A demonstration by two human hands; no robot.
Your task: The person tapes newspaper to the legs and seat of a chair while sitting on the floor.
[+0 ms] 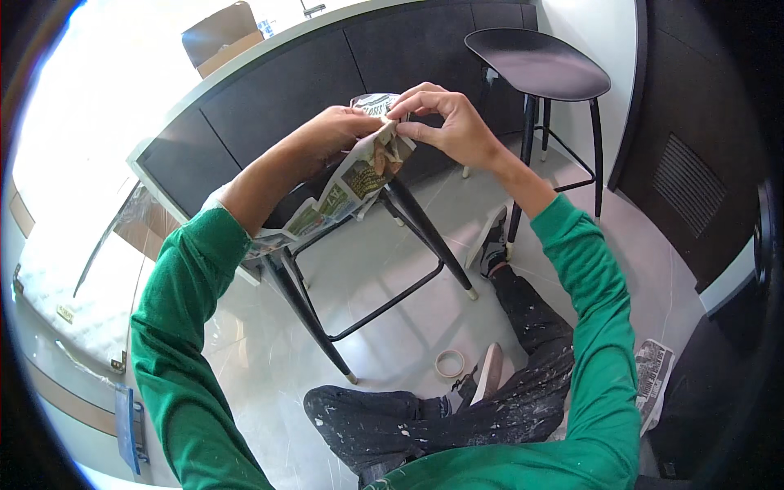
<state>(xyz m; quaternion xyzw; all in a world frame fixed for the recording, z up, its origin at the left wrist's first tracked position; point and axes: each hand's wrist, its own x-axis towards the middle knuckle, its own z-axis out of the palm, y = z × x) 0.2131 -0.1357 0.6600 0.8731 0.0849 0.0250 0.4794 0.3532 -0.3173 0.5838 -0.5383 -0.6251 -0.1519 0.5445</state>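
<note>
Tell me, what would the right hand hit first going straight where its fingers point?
The right hand would likely meet the newspaper it seems to touch, then the left hand; exact depth is unclear.

Head-worn fisheye view, facing down, close

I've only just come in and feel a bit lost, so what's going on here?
Someone in green sleeves, apparently seated on the floor, is handling a newspaper sheet along the near side of a black-legged stool. The left hand and right hand meet at the sheet's upper end, fingers gripping the paper. A ring of tape lies on the floor by one shoe. More newspaper lies at the right, and a second stool stands uncovered.
</note>
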